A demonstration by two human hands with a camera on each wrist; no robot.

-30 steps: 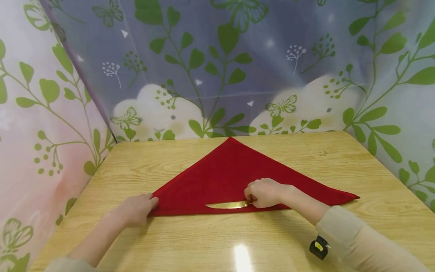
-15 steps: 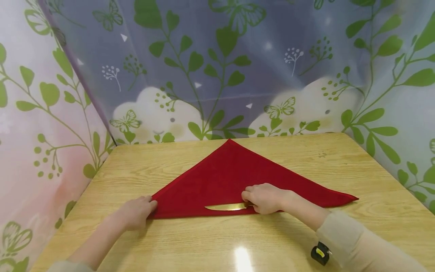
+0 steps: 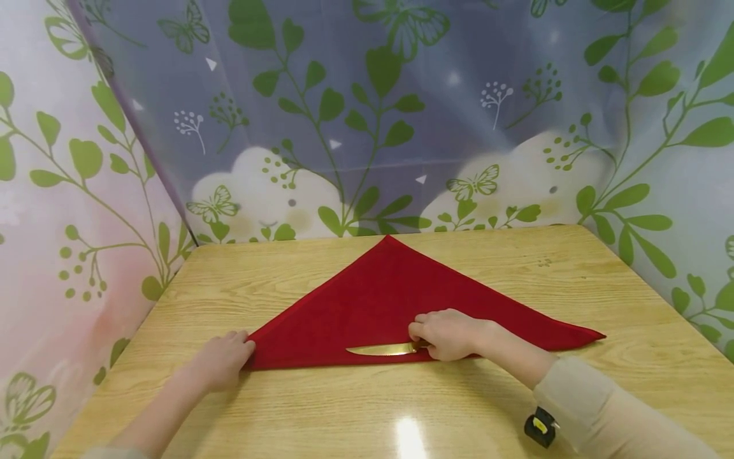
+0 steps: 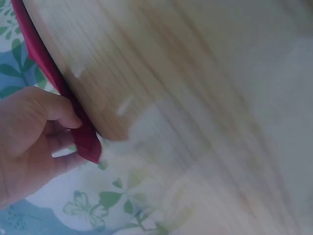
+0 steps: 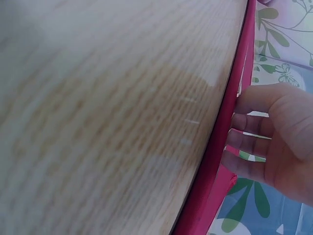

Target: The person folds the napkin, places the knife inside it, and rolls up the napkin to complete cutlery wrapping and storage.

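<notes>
A red cloth napkin, folded into a triangle, lies with its long edge toward me. My left hand pinches its left corner; in the left wrist view the thumb lies on the red corner with fingers behind it. A gold-coloured knife lies along the near edge of the napkin, blade pointing left. My right hand holds its handle, mostly hidden under curled fingers. In the right wrist view that hand's fingertips are right at the red fabric, and the knife is hidden.
The wood-grain table carries the napkin. A small black object with a yellow patch sits beside the right sleeve. Patterned cloth screens enclose the table at the back and both sides.
My left hand has shifted slightly left along the napkin's corner, and more of the tip shows. The right hand and the knife stay nearly in place.
</notes>
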